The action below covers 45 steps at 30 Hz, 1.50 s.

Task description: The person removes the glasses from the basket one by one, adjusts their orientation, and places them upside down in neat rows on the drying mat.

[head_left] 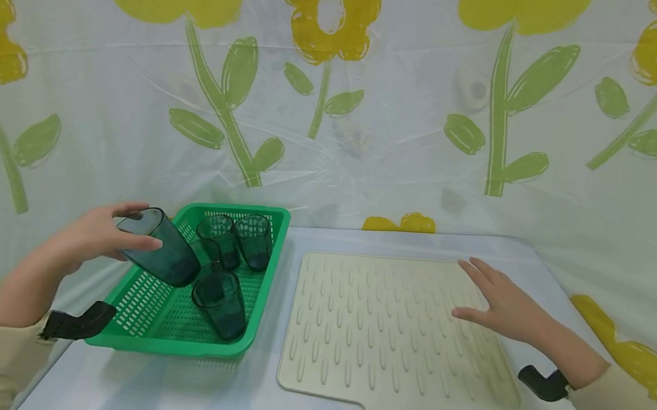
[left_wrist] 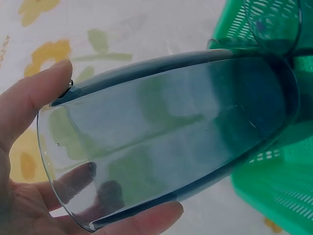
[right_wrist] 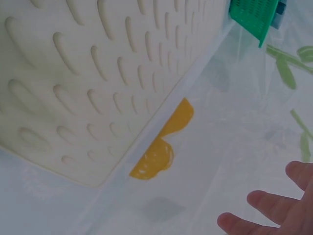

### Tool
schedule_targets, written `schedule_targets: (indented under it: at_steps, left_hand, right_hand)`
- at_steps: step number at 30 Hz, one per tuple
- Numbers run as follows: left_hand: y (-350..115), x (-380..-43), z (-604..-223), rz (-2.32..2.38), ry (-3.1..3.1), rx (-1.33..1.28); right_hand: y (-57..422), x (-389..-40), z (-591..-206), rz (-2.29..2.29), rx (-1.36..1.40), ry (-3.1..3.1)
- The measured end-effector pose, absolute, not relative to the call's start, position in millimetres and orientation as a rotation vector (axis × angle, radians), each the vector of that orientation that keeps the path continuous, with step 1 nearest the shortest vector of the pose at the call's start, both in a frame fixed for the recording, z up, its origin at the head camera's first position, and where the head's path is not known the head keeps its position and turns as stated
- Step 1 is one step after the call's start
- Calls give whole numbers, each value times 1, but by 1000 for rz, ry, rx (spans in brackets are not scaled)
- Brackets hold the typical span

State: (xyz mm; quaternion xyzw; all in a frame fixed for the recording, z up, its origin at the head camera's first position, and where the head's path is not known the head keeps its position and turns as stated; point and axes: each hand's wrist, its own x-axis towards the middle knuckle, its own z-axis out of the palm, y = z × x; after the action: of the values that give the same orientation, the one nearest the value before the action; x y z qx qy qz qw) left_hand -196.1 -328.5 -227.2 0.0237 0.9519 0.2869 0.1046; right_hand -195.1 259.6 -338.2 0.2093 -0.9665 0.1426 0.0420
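Note:
My left hand (head_left: pixel 97 235) grips a dark teal drinking glass (head_left: pixel 167 253) around its rim end. The glass is tilted over the left side of a green plastic basket (head_left: pixel 181 348), its base pointing down to the right. In the left wrist view, thumb and fingers hold opposite sides of the clear glass (left_wrist: pixel 171 132). Inside the basket stand more teal glasses: two at the back, one nearer the front (head_left: pixel 221 303). My right hand (head_left: pixel 506 302) hovers with fingers spread over the right side of a cream ridged draining mat (head_left: pixel 388 325), holding nothing.
Basket and mat lie side by side on a pale table (head_left: pixel 268 380), a narrow strip between them. Behind the table hangs a white curtain (head_left: pixel 380 138) printed with yellow flowers. The mat's front edge has a tab-shaped spout.

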Motion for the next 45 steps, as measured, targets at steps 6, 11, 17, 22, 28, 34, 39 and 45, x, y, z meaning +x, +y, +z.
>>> schedule_targets:
  at_steps: [6, 11, 17, 22, 28, 34, 39, 45]
  left_hand:
    - [-320, -197, -226, 895, 2806, 62]
    - [-313, -198, -227, 929, 2809, 61]
    - [-303, -201, -228, 1013, 2800, 65]
    - [-295, -200, -230, 1081, 2789, 101]
    - [-287, -202, -235, 1157, 2777, 121]
    - [-276, -205, -239, 1302, 2719, 122]
    - [-264, -207, -242, 1367, 2692, 154]
    - [-253, -208, -245, 1442, 2657, 167]
  right_hand:
    - [259, -196, -334, 437, 648, -2960]
    - [257, -196, -330, 432, 650, -2956]
    - [256, -197, -326, 432, 660, -2947]
    - [255, -195, -324, 456, 667, -2942]
    - [254, -195, -323, 445, 658, -2941]
    - [251, -196, -321, 448, 654, -2938]
    - [247, -197, -321, 460, 645, -2944]
    - [243, -199, -321, 481, 655, -2934]
